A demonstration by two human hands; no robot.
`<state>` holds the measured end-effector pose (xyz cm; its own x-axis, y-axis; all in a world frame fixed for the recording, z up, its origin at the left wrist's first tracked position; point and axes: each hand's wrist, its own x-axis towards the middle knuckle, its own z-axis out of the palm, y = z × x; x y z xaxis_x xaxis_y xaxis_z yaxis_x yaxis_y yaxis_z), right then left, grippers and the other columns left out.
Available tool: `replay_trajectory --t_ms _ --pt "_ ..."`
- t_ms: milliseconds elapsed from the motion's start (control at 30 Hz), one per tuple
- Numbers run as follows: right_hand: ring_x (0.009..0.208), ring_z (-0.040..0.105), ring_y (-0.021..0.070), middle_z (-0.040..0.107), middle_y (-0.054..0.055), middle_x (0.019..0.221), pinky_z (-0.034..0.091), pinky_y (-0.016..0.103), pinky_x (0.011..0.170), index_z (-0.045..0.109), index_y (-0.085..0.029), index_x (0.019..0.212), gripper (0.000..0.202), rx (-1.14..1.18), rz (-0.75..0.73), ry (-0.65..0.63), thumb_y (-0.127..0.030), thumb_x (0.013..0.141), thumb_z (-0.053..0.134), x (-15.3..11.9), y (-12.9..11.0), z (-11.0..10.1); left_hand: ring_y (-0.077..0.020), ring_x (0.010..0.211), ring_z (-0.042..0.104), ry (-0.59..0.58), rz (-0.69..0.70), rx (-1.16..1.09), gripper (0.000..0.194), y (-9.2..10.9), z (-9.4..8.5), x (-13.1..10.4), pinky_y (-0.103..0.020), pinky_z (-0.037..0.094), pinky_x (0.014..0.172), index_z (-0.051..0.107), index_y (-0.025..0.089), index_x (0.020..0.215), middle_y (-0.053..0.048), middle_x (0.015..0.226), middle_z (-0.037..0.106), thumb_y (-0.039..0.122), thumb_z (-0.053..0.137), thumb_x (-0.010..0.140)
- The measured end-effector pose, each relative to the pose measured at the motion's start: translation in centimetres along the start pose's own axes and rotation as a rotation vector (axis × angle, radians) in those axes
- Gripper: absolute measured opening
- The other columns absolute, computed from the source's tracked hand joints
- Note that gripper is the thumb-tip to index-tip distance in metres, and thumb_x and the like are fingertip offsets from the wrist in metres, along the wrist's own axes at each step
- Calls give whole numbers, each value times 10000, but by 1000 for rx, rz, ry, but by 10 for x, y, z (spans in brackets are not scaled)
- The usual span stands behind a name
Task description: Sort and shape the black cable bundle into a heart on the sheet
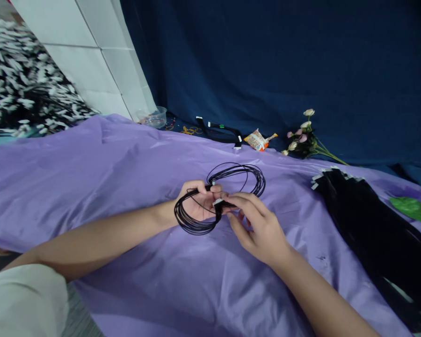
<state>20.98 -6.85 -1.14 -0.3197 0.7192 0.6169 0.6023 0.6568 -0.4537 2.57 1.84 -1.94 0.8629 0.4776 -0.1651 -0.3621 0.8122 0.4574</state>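
A thin black cable bundle [198,225] with white connectors is bent into two loops over the purple cloth. My left hand [200,201] lies palm up beneath it, its thumb and fingers closed on the strands where the loops meet. One loop hangs over the left palm; the other spreads out beyond the fingers. From the right, my right hand [254,224] pinches the bundle close to a white connector [218,201], thumb and fingertips together. Part of the cable is hidden behind the fingers.
Purple cloth [133,164] covers the work surface. At right lies a thick stack of black cables [365,220] beside a green leaf [412,209]. Along the back are artificial flowers [301,135], a snack packet [257,139], short black cables [224,135] and a clear bowl [154,117]. White-ended cables [24,89] pile up far left.
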Motion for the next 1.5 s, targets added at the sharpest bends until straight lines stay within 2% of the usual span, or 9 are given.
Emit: replay_trajectory --t_ms 200,400,533,700,867,967,1067,1333,1500 --pt "997 605 190 573 99 1127 571 310 789 494 -182 1275 354 -162 4 -94 -249 928 492 2 0 -4 -222 865 629 -114 -55 52 346 2 0 -1 -323 481 799 469 140 906 -71 910 601 179 460 563" --pt "876 605 204 612 91 1024 528 300 676 604 -181 1146 314 -426 -13 -188 -352 972 406 7 11 -11 -222 912 639 7 -83 60 540 3 1 1 -358 476 846 556 128 1093 -102 1108 631 194 442 569" --pt "691 546 167 600 65 815 444 278 595 661 -176 878 299 -519 -65 -95 -320 968 415 8 14 -11 -225 855 653 62 -133 47 528 4 4 4 -365 487 803 569 104 1151 -124 1108 653 307 491 670" --pt "665 496 159 546 57 719 425 284 656 598 -162 724 296 -506 -37 57 -278 946 441 7 15 -14 -323 980 653 203 -189 169 527 1 15 3 -378 505 792 581 94 1085 -138 1074 663 474 560 722" --pt "670 489 168 523 60 720 432 297 680 574 -160 702 293 -524 12 120 -268 943 448 9 21 -16 -293 878 687 341 -48 446 457 -15 23 -4 -338 531 747 556 101 992 -130 1013 640 412 638 669" --pt "664 490 165 520 57 719 437 295 664 577 -154 714 277 -498 1 122 -261 941 458 11 21 -15 -193 732 670 338 113 706 430 -24 26 -7 -324 551 632 513 159 1019 -38 927 586 239 706 643" --pt "689 518 156 543 55 743 451 281 675 590 -152 754 242 -442 -39 68 -247 940 468 11 18 -12 -105 637 568 308 265 863 452 -29 26 -7 -232 506 485 510 166 1063 -7 847 542 284 735 690" --pt "693 613 94 648 33 994 357 212 459 645 -220 973 114 -585 2 171 -234 901 558 7 9 -4 -111 639 557 296 333 829 368 -24 18 -1 -244 505 483 568 126 888 -24 785 554 438 692 738" --pt "699 649 71 694 -1 999 423 197 514 637 -222 1037 205 -609 -102 172 -119 881 553 6 10 -4 -72 499 464 299 344 846 365 -25 18 1 -186 330 422 543 138 848 29 580 495 473 661 764"
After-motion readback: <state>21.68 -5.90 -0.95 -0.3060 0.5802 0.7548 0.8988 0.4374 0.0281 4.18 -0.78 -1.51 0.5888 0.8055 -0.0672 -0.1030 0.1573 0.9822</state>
